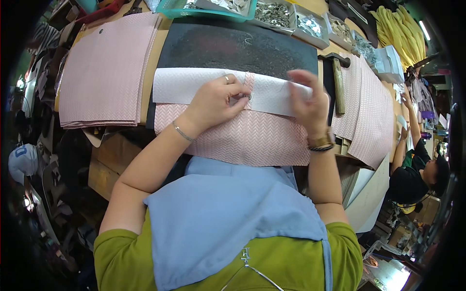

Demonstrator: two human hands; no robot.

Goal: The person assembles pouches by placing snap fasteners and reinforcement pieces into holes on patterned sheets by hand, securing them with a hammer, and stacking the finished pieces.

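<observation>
A pink panel [233,136] with a woven pattern lies before me, its far part folded over to show a white backing [182,86]. A narrow pink strip [249,79] crosses the white part. My left hand [221,99] pinches at this strip, where a small round metal piece [250,97] shows at the fingertips; the fingers partly hide it. Over the right end of the white backing hovers my right hand [309,102], blurred by motion. Its thumb and fingers are apart, and nothing shows between them.
Under the panel is a dark work slab [233,46]. Right of it lies a hammer [339,82]. Pink panels are stacked at left [107,72] and right [371,111]. Boxes of metal parts [273,14] and a green tray [206,12] line the back. Another person [415,174] works at right.
</observation>
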